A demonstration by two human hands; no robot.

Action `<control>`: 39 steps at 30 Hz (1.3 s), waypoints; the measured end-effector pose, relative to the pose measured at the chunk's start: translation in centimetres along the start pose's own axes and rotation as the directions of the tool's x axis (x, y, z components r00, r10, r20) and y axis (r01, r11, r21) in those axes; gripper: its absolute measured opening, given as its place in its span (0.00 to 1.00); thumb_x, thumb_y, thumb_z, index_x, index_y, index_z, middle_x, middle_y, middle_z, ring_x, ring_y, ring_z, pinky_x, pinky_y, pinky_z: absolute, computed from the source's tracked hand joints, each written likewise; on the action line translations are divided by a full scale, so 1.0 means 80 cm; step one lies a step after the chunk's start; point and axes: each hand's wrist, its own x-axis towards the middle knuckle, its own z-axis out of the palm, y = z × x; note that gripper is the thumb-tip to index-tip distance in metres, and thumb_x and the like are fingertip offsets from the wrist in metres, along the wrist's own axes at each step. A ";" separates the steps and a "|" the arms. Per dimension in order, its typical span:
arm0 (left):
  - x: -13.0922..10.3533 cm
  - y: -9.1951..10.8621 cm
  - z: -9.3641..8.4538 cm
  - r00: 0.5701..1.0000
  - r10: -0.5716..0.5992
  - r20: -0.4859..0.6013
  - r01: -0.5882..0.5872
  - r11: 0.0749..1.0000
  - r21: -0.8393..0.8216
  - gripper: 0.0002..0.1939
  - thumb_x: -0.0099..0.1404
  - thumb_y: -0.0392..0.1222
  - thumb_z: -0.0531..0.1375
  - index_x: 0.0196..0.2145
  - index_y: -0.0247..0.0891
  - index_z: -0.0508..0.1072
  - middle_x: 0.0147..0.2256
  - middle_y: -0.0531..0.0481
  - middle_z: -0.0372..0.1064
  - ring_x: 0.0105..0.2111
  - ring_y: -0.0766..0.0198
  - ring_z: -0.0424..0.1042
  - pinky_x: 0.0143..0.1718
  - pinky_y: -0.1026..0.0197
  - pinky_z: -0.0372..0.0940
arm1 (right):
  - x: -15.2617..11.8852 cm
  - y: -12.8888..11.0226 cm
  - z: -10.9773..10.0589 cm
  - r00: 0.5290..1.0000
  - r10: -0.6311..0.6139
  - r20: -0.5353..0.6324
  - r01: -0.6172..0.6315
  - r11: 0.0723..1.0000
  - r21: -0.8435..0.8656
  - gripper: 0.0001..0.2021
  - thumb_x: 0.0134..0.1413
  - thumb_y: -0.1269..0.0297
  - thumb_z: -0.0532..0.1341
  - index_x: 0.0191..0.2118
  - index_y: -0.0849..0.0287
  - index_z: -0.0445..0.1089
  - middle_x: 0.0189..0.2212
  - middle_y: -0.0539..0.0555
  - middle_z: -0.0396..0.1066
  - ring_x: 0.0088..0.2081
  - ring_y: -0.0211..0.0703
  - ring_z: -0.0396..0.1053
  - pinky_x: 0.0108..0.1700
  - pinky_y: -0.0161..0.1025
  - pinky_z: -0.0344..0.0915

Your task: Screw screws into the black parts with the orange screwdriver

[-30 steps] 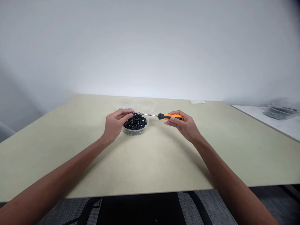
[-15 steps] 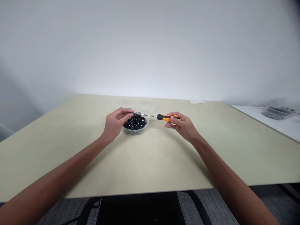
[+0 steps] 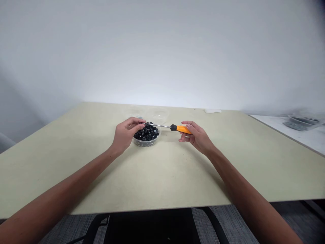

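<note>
An orange and black screwdriver (image 3: 183, 129) lies nearly level in the air, its handle in my right hand (image 3: 199, 137). Its metal shaft points left, toward my left hand (image 3: 124, 135). There the thumb and fingers are pinched together at the tip of the shaft; a small dark piece seems to be between them, too small to name. Below the shaft stands a round clear tub (image 3: 146, 143) heaped with small black parts (image 3: 146, 133), partly covered by my left fingers.
Behind the tub are clear plastic lids or containers (image 3: 157, 114), faintly seen. A white object (image 3: 212, 110) lies near the wall. On a white surface at the right stands another clear tub (image 3: 303, 121) of parts. A black chair (image 3: 152, 227) is below the table's front edge.
The screwdriver's handle has turned in my right hand, now showing more orange and less black. My right fingers have shifted on it; my left hand has stayed almost still.
</note>
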 end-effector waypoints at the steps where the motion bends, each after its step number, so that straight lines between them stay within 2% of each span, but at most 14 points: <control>1: 0.000 0.000 0.000 1.000 0.005 -0.002 -0.005 1.000 0.001 0.07 0.60 0.43 0.65 0.36 0.40 0.79 0.40 0.47 0.77 0.43 0.57 0.75 0.50 0.54 0.69 | -0.001 -0.001 0.000 1.000 -0.007 0.028 0.006 1.000 0.019 0.24 0.54 0.51 0.66 0.53 0.54 0.62 0.38 0.52 0.70 0.34 0.36 0.72 0.50 0.48 0.73; 4: 0.001 0.001 -0.001 1.000 0.024 -0.009 -0.024 1.000 0.000 0.06 0.61 0.42 0.65 0.36 0.40 0.79 0.40 0.47 0.77 0.43 0.58 0.75 0.49 0.55 0.69 | -0.003 -0.001 -0.001 0.998 -0.028 0.061 0.025 0.999 0.046 0.26 0.51 0.57 0.68 0.54 0.53 0.60 0.39 0.50 0.71 0.38 0.36 0.72 0.56 0.49 0.69; 8: 0.002 0.000 -0.001 1.000 0.028 0.006 -0.028 1.000 0.008 0.05 0.61 0.42 0.65 0.35 0.40 0.79 0.39 0.48 0.77 0.44 0.57 0.75 0.50 0.55 0.69 | 0.000 0.000 0.000 0.999 -0.036 -0.027 0.035 0.999 -0.026 0.22 0.56 0.50 0.64 0.51 0.55 0.61 0.30 0.49 0.68 0.28 0.34 0.69 0.43 0.47 0.74; 10: 0.001 0.000 -0.002 1.000 0.019 0.016 -0.019 1.000 0.011 0.05 0.61 0.42 0.65 0.35 0.41 0.79 0.40 0.48 0.78 0.44 0.57 0.75 0.50 0.55 0.69 | 0.001 -0.001 0.000 0.998 -0.046 -0.040 0.045 0.998 -0.040 0.23 0.57 0.48 0.62 0.52 0.54 0.61 0.31 0.49 0.68 0.27 0.34 0.68 0.40 0.46 0.74; 13: 0.001 -0.002 -0.003 1.000 0.000 0.021 0.000 1.000 0.014 0.04 0.61 0.41 0.65 0.34 0.41 0.80 0.40 0.47 0.78 0.45 0.56 0.75 0.51 0.54 0.69 | -0.001 -0.005 -0.001 0.997 -0.074 0.015 0.074 0.997 0.011 0.25 0.55 0.54 0.65 0.55 0.53 0.58 0.36 0.50 0.70 0.34 0.37 0.72 0.50 0.49 0.72; 15: 0.001 -0.003 -0.003 1.000 -0.010 0.026 0.009 1.000 0.014 0.05 0.61 0.42 0.65 0.34 0.40 0.80 0.41 0.47 0.78 0.45 0.56 0.75 0.51 0.54 0.69 | -0.002 -0.006 -0.002 0.996 -0.083 0.026 0.083 0.996 0.018 0.26 0.53 0.57 0.66 0.55 0.53 0.57 0.36 0.50 0.71 0.37 0.38 0.72 0.54 0.50 0.69; 21: 0.003 -0.005 -0.004 1.000 -0.015 0.024 0.015 1.000 0.019 0.06 0.60 0.44 0.66 0.33 0.40 0.79 0.41 0.47 0.78 0.45 0.56 0.76 0.50 0.54 0.69 | -0.003 -0.004 0.000 0.997 -0.052 -0.064 0.043 0.991 -0.129 0.23 0.59 0.45 0.59 0.52 0.55 0.62 0.30 0.50 0.67 0.26 0.35 0.68 0.38 0.45 0.73; 26: 0.005 -0.007 -0.006 1.000 -0.008 0.010 0.008 0.999 0.033 0.06 0.60 0.44 0.67 0.33 0.40 0.80 0.40 0.48 0.78 0.44 0.56 0.76 0.49 0.56 0.69 | 0.006 -0.012 -0.002 0.994 -0.106 0.001 0.105 0.993 -0.050 0.24 0.54 0.55 0.66 0.54 0.53 0.59 0.39 0.50 0.68 0.36 0.36 0.72 0.50 0.46 0.72; 27: 0.005 -0.007 -0.006 1.000 -0.014 0.011 0.014 0.999 0.034 0.06 0.60 0.44 0.67 0.33 0.40 0.80 0.41 0.48 0.78 0.44 0.56 0.76 0.49 0.56 0.70 | 0.011 -0.015 -0.003 0.993 -0.119 -0.012 0.117 0.990 -0.077 0.24 0.55 0.53 0.65 0.53 0.53 0.59 0.38 0.50 0.68 0.35 0.35 0.71 0.48 0.46 0.73; 30: 0.008 -0.004 -0.009 1.000 -0.012 0.000 0.012 0.999 0.039 0.06 0.60 0.44 0.67 0.34 0.40 0.80 0.41 0.48 0.78 0.44 0.57 0.76 0.49 0.57 0.70 | 0.031 -0.027 -0.001 0.991 -0.112 -0.075 0.094 0.973 -0.210 0.23 0.59 0.44 0.59 0.52 0.55 0.61 0.31 0.51 0.65 0.27 0.34 0.66 0.33 0.42 0.74; 32: 0.015 -0.003 -0.015 0.999 0.014 -0.035 -0.012 0.999 0.051 0.07 0.60 0.44 0.67 0.35 0.40 0.81 0.41 0.48 0.78 0.43 0.57 0.76 0.48 0.57 0.70 | 0.043 -0.034 0.005 0.992 -0.107 -0.061 0.093 0.974 -0.205 0.23 0.59 0.44 0.58 0.52 0.54 0.61 0.34 0.52 0.66 0.30 0.36 0.68 0.32 0.42 0.74; 35: 0.035 -0.008 -0.033 0.994 0.045 -0.103 -0.035 0.995 0.097 0.07 0.59 0.43 0.67 0.35 0.41 0.81 0.40 0.48 0.78 0.41 0.58 0.76 0.46 0.58 0.70 | 0.057 -0.040 0.023 0.991 -0.118 0.058 0.123 0.989 -0.081 0.22 0.57 0.55 0.63 0.54 0.53 0.58 0.44 0.53 0.67 0.41 0.38 0.71 0.44 0.44 0.75; 37: 0.046 -0.016 -0.047 0.995 0.028 -0.097 -0.014 0.990 0.144 0.06 0.57 0.42 0.68 0.34 0.41 0.81 0.39 0.48 0.78 0.40 0.58 0.76 0.46 0.57 0.69 | 0.062 -0.040 0.037 0.987 -0.153 0.054 0.157 0.985 -0.069 0.21 0.57 0.56 0.62 0.53 0.55 0.58 0.43 0.53 0.67 0.40 0.36 0.71 0.45 0.42 0.75; 39: 0.052 -0.026 -0.059 0.997 0.012 -0.077 0.001 0.984 0.177 0.06 0.58 0.44 0.67 0.33 0.41 0.81 0.37 0.48 0.78 0.39 0.57 0.76 0.46 0.57 0.68 | 0.064 -0.034 0.050 0.984 -0.177 0.003 0.176 0.975 -0.135 0.21 0.59 0.49 0.60 0.51 0.56 0.58 0.36 0.51 0.66 0.32 0.34 0.69 0.37 0.39 0.74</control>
